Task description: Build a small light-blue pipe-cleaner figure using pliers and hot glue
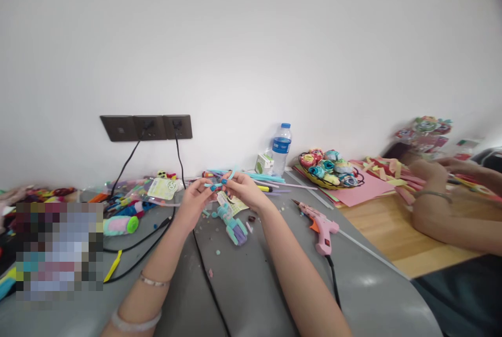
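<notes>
Between my two hands is a light-blue pipe cleaner (234, 173), its loose end curving upward. My left hand (198, 196) pinches one part of it, fingers closed. Beside it, my right hand (242, 189) is closed on the same strip, fingertips almost meeting the left ones. Just below the hands, a small turquoise and purple fuzzy doll (231, 223) lies on the grey table (251, 295). Behind the hands, a bundle of blue and lilac pipe cleaners (269, 177) stretches along the wall.
A pink glue gun (323, 227) lies to the right, its cord running forward. A water bottle (281, 150), a small box (264, 163) and a basket of paper flowers (331, 170) stand behind. Black cables (204, 264) cross the left side. Another person's arms (451, 206) are at right.
</notes>
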Demonstrator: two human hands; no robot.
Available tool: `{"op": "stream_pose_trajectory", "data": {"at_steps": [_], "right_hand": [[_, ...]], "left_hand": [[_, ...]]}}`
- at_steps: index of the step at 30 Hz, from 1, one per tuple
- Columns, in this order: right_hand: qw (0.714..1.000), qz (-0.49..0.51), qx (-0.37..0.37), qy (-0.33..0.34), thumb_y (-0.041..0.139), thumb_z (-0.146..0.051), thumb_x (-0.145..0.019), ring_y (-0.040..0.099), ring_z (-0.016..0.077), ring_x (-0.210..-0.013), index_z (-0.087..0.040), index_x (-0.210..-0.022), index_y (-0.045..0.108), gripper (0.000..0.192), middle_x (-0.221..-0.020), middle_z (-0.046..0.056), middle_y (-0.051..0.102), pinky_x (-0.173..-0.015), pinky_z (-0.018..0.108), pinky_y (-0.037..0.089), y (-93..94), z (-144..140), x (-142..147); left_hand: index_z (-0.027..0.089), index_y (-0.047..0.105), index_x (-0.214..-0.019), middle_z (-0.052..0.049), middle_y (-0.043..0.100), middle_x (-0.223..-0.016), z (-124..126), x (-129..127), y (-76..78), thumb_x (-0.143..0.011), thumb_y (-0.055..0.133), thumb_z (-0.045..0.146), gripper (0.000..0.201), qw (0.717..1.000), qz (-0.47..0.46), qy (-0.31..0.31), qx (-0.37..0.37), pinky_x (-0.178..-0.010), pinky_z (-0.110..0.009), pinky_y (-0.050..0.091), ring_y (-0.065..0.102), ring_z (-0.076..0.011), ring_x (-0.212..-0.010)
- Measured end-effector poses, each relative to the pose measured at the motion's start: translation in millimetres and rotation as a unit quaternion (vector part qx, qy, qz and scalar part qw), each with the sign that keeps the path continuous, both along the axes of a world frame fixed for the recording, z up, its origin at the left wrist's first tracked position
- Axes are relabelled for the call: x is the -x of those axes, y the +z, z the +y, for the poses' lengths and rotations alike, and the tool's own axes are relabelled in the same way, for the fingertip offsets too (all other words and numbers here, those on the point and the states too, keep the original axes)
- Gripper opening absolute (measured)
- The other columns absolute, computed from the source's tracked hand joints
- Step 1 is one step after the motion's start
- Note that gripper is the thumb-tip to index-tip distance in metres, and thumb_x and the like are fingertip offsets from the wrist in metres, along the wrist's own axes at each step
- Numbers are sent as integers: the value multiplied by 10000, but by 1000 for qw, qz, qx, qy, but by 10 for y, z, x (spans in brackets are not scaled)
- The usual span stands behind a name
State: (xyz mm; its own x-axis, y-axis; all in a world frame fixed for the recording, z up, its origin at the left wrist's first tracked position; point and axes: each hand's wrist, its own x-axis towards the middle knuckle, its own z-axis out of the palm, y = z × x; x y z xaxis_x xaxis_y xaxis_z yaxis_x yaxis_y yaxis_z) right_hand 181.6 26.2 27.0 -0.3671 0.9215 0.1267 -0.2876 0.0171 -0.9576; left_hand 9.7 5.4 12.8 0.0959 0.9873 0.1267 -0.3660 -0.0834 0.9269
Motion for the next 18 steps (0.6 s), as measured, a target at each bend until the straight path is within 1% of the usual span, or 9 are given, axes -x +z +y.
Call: {"op": "stream_pose_trajectory", "data": {"at_steps": [3, 6, 11, 14, 18], "right_hand": [[999, -8, 16, 44, 879, -522, -609, 544, 89, -497, -184, -806, 653, 452, -623, -35, 670, -504, 215, 430, -62, 81, 6], [997, 7, 38, 65, 887, -518, -606, 560, 90, -487, -186, -797, 650, 450, -613, -35, 672, -498, 210, 442, -151, 103, 23], [995, 41, 64, 67, 897, -508, -604, 579, 96, -496, -205, -810, 637, 449, -626, -41, 665, -500, 210, 469, -246, 89, 29], [995, 49, 66, 62, 898, -516, -602, 564, 91, -486, -201, -779, 626, 453, -608, -43, 647, -497, 208, 475, -281, 93, 18], [994, 59, 63, 65, 894, -500, -625, 542, 84, -478, -197, -778, 643, 422, -596, -43, 628, -495, 202, 472, -313, 97, 11]], "left_hand": [[183, 685, -826, 5, 681, -699, 26, 27, -104, -581, 893, 431, 407, 1000, 13, 2, 23, -652, -248, 531, 628, -127, -644], [180, 696, -809, 0, 673, -686, 14, 73, -171, -591, 886, 455, 398, 998, 46, 10, 29, -627, -230, 495, 619, -131, -655], [188, 694, -809, 7, 623, -681, 11, 95, -223, -662, 831, 507, 377, 995, 98, 18, 11, -583, -236, 427, 550, -132, -625], [188, 686, -792, 5, 618, -747, 11, 83, -246, -658, 841, 498, 371, 995, 96, 13, 4, -584, -228, 402, 507, -116, -627], [184, 684, -764, -7, 619, -788, 0, 79, -254, -664, 851, 463, 340, 997, 79, -7, -20, -612, -221, 407, 518, -129, -691]]}}
